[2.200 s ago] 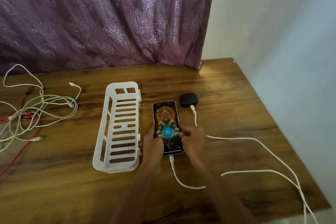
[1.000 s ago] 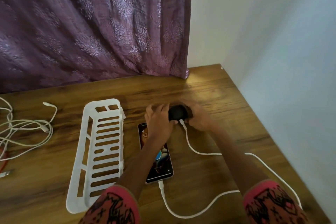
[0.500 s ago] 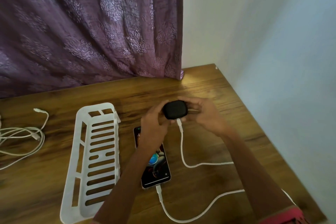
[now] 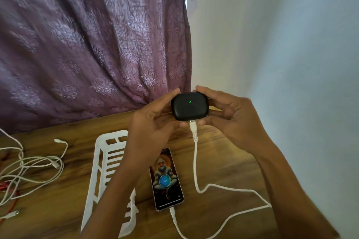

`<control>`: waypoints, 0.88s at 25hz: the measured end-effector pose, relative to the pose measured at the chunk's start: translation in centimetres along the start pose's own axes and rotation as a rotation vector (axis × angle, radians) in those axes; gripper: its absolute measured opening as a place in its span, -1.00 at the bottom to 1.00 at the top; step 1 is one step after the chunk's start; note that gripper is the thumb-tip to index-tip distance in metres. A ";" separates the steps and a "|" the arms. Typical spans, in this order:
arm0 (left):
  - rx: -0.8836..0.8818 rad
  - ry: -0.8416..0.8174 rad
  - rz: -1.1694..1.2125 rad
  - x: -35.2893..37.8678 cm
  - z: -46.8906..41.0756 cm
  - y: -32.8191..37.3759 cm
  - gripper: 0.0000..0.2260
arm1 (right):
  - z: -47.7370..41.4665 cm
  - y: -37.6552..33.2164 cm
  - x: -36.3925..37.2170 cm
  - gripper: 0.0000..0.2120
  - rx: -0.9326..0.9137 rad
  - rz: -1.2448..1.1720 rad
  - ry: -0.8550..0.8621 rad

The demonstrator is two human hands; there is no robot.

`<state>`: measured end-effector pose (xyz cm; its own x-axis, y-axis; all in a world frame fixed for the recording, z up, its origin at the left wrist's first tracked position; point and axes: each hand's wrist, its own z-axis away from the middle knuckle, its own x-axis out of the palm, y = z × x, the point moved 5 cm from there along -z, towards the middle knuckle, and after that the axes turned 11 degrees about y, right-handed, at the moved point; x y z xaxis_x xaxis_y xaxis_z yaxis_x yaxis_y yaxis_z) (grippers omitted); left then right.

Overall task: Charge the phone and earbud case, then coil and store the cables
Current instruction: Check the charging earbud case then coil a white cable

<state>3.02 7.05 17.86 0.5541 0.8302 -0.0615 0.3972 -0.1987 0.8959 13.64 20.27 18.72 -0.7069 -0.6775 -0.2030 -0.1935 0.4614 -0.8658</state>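
I hold the black earbud case (image 4: 190,107) up above the table between my left hand (image 4: 153,124) and my right hand (image 4: 229,116). A small green light glows on its front. A white cable (image 4: 195,153) is plugged into its underside and hangs down to the table. The phone (image 4: 166,179) lies face up on the wooden table (image 4: 223,161) with its screen lit and a second white cable (image 4: 174,219) plugged into its near end.
A white slotted plastic basket (image 4: 104,163) lies left of the phone, partly under my left forearm. A tangle of white and red cables (image 4: 29,169) sits at the table's left. A purple curtain (image 4: 93,44) hangs behind; a pale wall runs along the right.
Both hands left the phone, took hold of the earbud case and lifted it off the table with its cable attached. The green light now shows.
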 end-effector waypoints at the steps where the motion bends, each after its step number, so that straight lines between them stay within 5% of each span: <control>1: 0.010 0.007 0.009 -0.1 0.1 0.6 -0.43 | 0.2 -0.6 -0.1 -0.40 -0.014 -0.002 0.003; 22: 0.133 -0.006 0.003 0.4 2.3 6.0 -0.41 | 2.5 -5.0 -2.0 -0.40 -0.125 -0.008 0.034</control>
<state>7.35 5.01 22.23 0.5593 0.8267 -0.0622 0.4890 -0.2683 0.8300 17.72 17.84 22.32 -0.7272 -0.6627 -0.1786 -0.2810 0.5249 -0.8034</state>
